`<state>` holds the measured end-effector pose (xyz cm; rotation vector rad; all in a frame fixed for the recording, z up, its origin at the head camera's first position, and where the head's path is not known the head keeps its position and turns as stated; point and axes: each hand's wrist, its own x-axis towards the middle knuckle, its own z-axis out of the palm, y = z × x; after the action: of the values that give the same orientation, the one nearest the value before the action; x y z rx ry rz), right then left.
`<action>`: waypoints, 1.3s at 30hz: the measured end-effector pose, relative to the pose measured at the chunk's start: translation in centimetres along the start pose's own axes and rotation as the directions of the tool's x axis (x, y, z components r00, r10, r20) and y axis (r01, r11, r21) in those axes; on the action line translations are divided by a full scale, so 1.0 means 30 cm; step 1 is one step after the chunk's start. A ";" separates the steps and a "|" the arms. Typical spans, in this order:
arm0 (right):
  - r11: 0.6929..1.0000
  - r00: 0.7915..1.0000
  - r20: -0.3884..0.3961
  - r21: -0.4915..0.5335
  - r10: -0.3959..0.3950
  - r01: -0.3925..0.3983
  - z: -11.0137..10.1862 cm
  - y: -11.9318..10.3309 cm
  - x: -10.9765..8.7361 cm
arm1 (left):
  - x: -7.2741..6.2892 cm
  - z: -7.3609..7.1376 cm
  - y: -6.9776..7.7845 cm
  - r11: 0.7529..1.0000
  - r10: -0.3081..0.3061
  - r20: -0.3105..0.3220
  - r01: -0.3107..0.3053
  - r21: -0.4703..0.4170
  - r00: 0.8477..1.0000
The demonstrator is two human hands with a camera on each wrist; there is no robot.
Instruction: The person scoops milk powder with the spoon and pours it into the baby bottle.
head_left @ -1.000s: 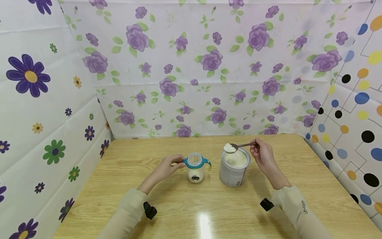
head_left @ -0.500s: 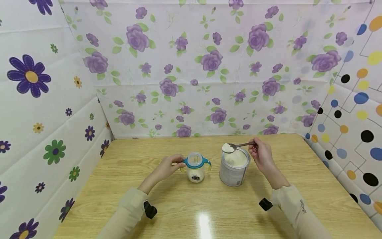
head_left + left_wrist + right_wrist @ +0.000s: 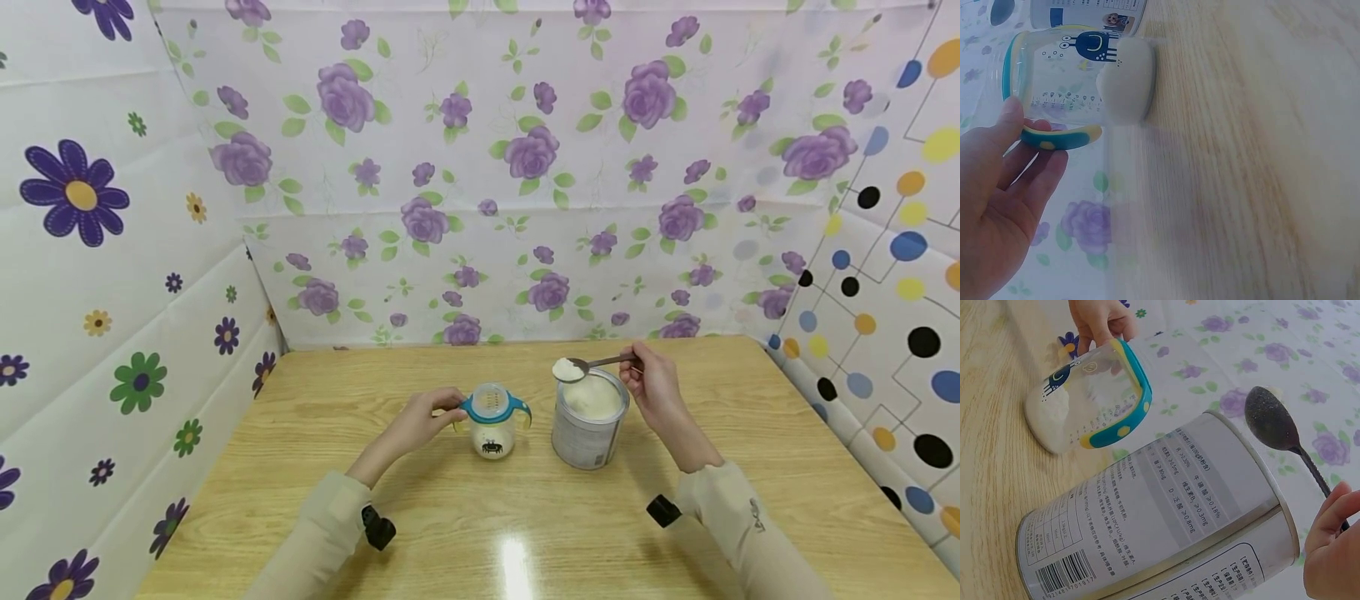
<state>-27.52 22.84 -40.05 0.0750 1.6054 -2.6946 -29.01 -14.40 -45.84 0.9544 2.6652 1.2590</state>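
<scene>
My left hand (image 3: 426, 421) grips one side handle (image 3: 1057, 139) of a clear baby bottle (image 3: 492, 440), thumb above and fingers curled round it. The bottle has a blue-green collar with two handles, an uncovered top, a crab-like print and white powder at its bottom. It stands upright on the table. In my right hand (image 3: 656, 390), a dark spoon (image 3: 609, 362) is held by its handle end. White powder (image 3: 566, 370) heaps on the spoon, which is over the left rim of an open milk powder can (image 3: 581, 440). Pale powder (image 3: 596, 400) shows inside the can.
The can stands a short way right of the bottle on the wooden table (image 3: 360, 533). A flowered cloth (image 3: 487, 167) hangs behind the table; patterned cloths also flank it left and right. Each wrist carries a small black camera (image 3: 377, 527).
My right hand has moved slightly left with the loaded spoon, so its bowl has shifted from over the can's opening to its left rim. The left hand and bottle have stayed put.
</scene>
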 end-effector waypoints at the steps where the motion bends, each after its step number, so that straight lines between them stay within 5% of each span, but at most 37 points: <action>1: 1.000 1.000 0.002 -0.002 0.000 0.000 0.002 0.000 0.001 | 0.000 0.000 0.001 1.000 0.000 0.000 0.000 -0.001 1.000; 39: 0.997 1.000 0.009 -0.073 -0.022 0.023 0.059 0.010 0.000 | -0.001 0.003 0.000 1.000 0.005 -0.010 -0.006 -0.012 1.000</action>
<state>-27.60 21.13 -39.47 0.0463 1.7112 -2.6454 -28.95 -14.35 -45.91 0.9573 2.6606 1.2829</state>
